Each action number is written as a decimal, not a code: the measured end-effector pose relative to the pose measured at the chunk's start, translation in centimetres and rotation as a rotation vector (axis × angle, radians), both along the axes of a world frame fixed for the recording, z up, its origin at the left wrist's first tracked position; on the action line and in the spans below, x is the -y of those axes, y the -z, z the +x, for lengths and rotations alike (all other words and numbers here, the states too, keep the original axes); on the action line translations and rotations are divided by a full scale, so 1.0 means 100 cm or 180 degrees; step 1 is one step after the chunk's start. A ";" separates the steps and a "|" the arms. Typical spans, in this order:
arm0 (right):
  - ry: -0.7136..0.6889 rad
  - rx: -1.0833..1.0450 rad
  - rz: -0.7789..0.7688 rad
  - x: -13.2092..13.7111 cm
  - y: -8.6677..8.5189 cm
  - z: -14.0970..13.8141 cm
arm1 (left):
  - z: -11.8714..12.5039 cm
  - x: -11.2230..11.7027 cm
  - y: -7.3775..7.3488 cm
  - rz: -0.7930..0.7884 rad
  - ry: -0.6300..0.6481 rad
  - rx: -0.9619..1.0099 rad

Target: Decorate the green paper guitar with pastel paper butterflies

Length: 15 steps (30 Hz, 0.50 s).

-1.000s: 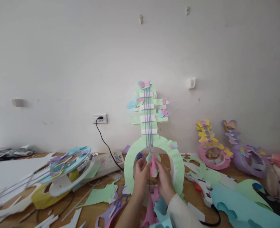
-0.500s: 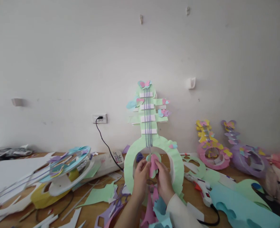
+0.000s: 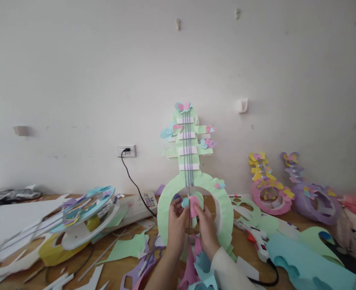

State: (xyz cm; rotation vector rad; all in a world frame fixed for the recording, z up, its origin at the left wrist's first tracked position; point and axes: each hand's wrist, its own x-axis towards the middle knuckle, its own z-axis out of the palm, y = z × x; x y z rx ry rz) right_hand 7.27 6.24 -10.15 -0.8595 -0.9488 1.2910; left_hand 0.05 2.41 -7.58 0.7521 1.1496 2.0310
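Observation:
A tall mint-green paper guitar (image 3: 190, 161) stands upright against the wall, with purple strings, white strips and small paper butterflies on its neck. Inside its round hollow body, my left hand (image 3: 175, 225) and my right hand (image 3: 206, 229) pinch a small pink, green and blue paper butterfly piece (image 3: 192, 203) on the strings. Both hands have their fingers closed on it. A cream sleeve covers my right forearm.
A pile of paper instruments (image 3: 84, 217) lies at left. A white glue gun (image 3: 256, 237) with a black cord rests right of the guitar. Pink-yellow (image 3: 266, 185) and purple (image 3: 310, 193) paper guitars lean on the wall. Paper scraps cover the wooden table (image 3: 117, 270). A wall socket (image 3: 126, 151) holds a black cable.
Both hands have shifted slightly up and left with the butterfly piece, now turned so more of its blue and green shows.

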 end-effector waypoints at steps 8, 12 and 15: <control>-0.0114 -0.0016 -0.0006 -0.002 0.001 -0.001 | 0.001 0.005 -0.003 -0.0140 0.0228 -0.0086; -0.0149 -0.0024 0.0006 -0.003 0.004 -0.002 | 0.001 0.006 -0.003 -0.0231 0.0321 -0.0025; -0.0157 -0.0023 -0.0003 -0.005 0.008 -0.003 | 0.000 0.006 -0.002 -0.0267 0.0328 0.0030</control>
